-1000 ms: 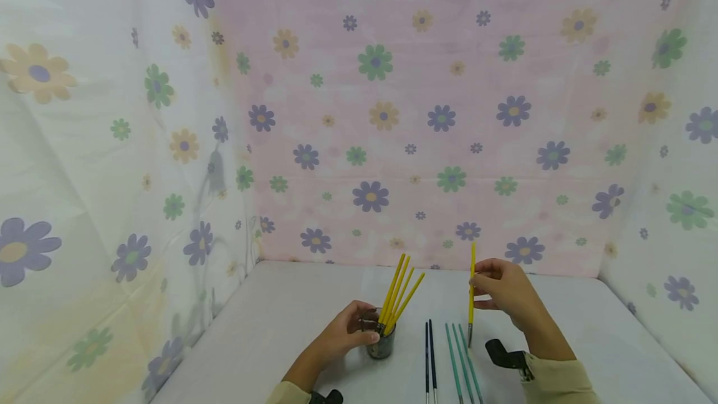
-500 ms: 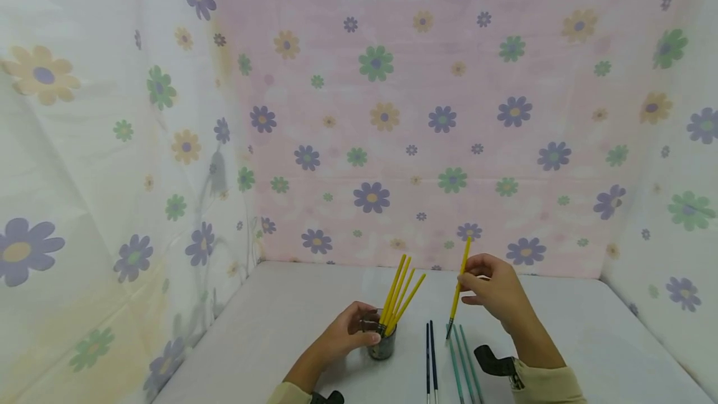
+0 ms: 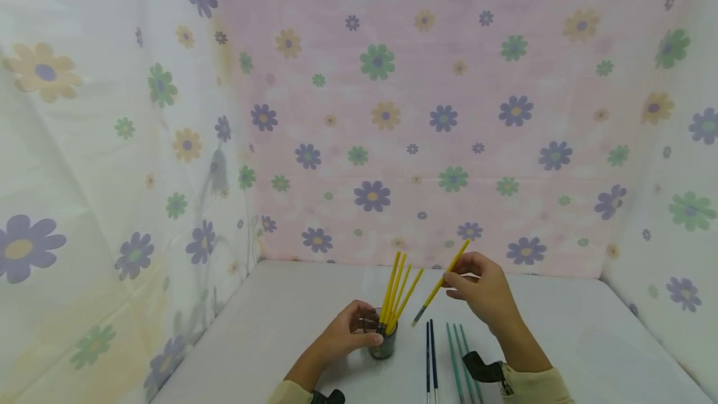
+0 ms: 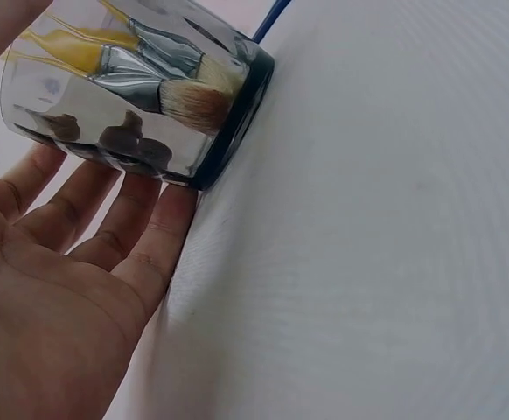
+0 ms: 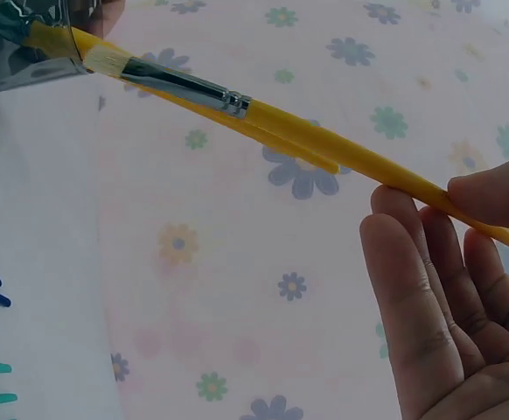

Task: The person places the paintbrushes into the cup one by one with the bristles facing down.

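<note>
Flowered cloth point(image 3: 336, 80) behind, my right hand point(image 3: 485, 293), pinching a yellow paintbrush point(image 3: 432, 295), nears the glass point(image 3: 382, 349) my left hand point(image 3: 341, 336) grips; carry looks nearly done.

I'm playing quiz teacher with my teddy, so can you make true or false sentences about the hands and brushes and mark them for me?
1. The left hand holds the glass. True.
2. The right hand holds a green brush. False: it holds a yellow brush.
3. Yellow handles stick up out of the glass. True.
4. The dark blue brushes stand in the glass. False: they lie on the table.
5. Three green brushes lie on the table. True.
</note>
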Motion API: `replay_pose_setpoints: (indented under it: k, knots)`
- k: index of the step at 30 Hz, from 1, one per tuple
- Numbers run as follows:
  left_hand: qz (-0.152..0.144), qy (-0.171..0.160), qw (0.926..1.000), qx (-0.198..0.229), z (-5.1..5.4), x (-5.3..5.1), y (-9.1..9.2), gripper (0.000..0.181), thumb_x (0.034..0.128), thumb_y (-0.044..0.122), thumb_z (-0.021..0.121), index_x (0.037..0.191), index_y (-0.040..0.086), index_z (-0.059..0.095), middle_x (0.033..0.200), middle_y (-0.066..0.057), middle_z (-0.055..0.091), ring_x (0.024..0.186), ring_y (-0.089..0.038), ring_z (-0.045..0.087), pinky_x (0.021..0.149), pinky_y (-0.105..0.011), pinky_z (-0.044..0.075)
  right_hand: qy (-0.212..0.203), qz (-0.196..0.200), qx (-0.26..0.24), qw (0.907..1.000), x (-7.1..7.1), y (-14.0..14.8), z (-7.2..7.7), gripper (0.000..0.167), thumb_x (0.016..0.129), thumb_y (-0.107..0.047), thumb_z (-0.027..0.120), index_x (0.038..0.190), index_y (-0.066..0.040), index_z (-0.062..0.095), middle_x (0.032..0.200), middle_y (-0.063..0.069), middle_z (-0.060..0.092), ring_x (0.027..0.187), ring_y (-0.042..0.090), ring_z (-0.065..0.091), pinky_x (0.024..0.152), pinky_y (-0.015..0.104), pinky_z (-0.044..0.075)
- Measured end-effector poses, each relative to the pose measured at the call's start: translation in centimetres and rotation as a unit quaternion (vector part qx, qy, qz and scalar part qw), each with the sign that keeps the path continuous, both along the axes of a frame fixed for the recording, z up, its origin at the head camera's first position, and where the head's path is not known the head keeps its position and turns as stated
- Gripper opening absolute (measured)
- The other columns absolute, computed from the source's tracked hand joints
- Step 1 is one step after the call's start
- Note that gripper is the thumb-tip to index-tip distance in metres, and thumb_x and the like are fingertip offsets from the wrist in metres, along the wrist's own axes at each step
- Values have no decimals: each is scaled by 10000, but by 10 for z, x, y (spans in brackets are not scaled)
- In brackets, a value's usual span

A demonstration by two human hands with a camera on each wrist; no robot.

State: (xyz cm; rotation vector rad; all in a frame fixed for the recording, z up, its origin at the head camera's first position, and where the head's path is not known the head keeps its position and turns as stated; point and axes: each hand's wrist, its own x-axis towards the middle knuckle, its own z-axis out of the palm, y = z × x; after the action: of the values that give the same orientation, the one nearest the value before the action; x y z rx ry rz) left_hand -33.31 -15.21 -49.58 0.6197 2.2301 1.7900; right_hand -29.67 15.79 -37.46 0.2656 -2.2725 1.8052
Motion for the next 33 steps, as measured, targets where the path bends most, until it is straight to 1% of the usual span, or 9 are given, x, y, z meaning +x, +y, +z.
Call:
replay_pose_setpoints:
  k: [4,6,9,11,14,18,21,27,33]
  knots:
    - [69,-14,10000,-34,1,1,0,612,885,261,844,1345,41,507,1329,-77,642,1231,-231,630,1070,-438,518,45,63,-121,9999,1,-7,-2,271,962,-158,748,1154,-16,620,1094,171,676,948,239,762,785,330,639]
    - [18,24,10000,-48,1,1,-2,640,886,267,844,1372,32,500,1334,-93,645,1233,-247,635,1064,-438,525,64,87,-171,9998,1,-11,-2,275,957,-176,760,1149,-32,625,1092,163,682,947,235,764,784,329,639]
    - [-57,34,9999,-97,-2,-1,-4,597,948,310,775,1423,71,504,1374,-96,634,1266,-261,622,1058,-439,532,105,109,-222,9996,1,-17,-5,283,947,-187,773,1145,-45,631,1084,156,690,943,231,768,782,325,639]
    - [-77,-72,9999,-60,-4,-3,-6,537,999,348,701,1444,105,523,1412,-87,622,1299,-262,606,1059,-441,534,122,119,-211,9996,0,-20,-7,277,947,-177,772,1149,-48,634,1079,148,693,938,224,769,777,320,639]
    - [-125,-469,9985,251,-7,-6,-8,497,1042,386,612,1457,119,555,1477,-87,586,1361,-256,563,1086,-421,518,111,142,-170,9997,-1,-27,-11,253,950,-148,764,1148,-54,638,1072,137,695,928,214,770,767,312,638]
    - [-194,-930,9922,807,-9,-7,-8,503,1056,330,578,1464,37,554,1507,-147,555,1386,-268,542,1090,-377,513,93,239,-180,9995,-1,-34,-16,224,947,-113,759,1137,-69,650,1060,140,696,915,223,769,753,311,639]
    - [-204,-1029,9897,978,-8,-6,-9,502,1057,295,567,1465,4,546,1506,-166,552,1384,-257,541,1073,-357,524,95,303,-147,9994,-1,-38,-20,240,940,-114,766,1147,-63,656,1056,137,696,912,220,766,745,307,639]
    - [-383,-1058,9872,1131,-8,-7,-9,507,1061,293,564,1469,-8,539,1510,-155,558,1374,-223,550,1075,-341,519,18,281,-13,9996,-4,-46,-30,225,926,-124,785,1123,-103,677,1034,96,695,893,189,759,722,286,635]
    - [-404,-1085,9856,1235,-9,-7,-9,506,1057,284,578,1455,-27,544,1475,-157,590,1307,-216,607,1050,-324,536,-94,381,69,9992,-8,-52,-40,241,928,-112,777,1144,-69,679,1022,88,690,882,186,755,706,292,636]
